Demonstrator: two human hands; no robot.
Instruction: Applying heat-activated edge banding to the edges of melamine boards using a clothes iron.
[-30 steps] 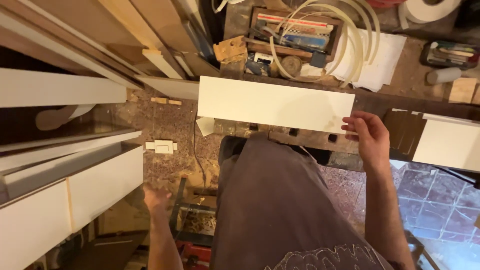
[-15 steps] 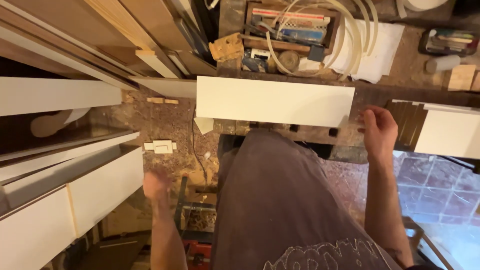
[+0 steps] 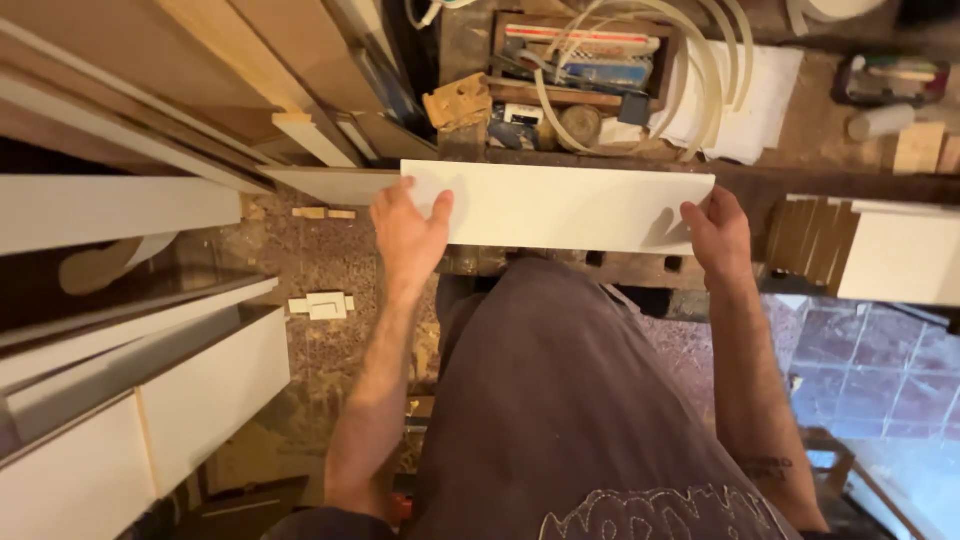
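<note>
A person grips a white rectangular panel (image 3: 560,205) at centre frame, holding it level over the near edge of a cluttered table (image 3: 800,165). The left hand (image 3: 410,235) clasps the panel's left end, fingers spread across its top face; the right hand (image 3: 718,238) closes on the right end, thumb on top. Behind the panel, at upper centre, sits a wooden tray of tools (image 3: 585,70) ringed by pale tubing (image 3: 712,75). White cabinet fronts (image 3: 150,400) fill the lower left.
</note>
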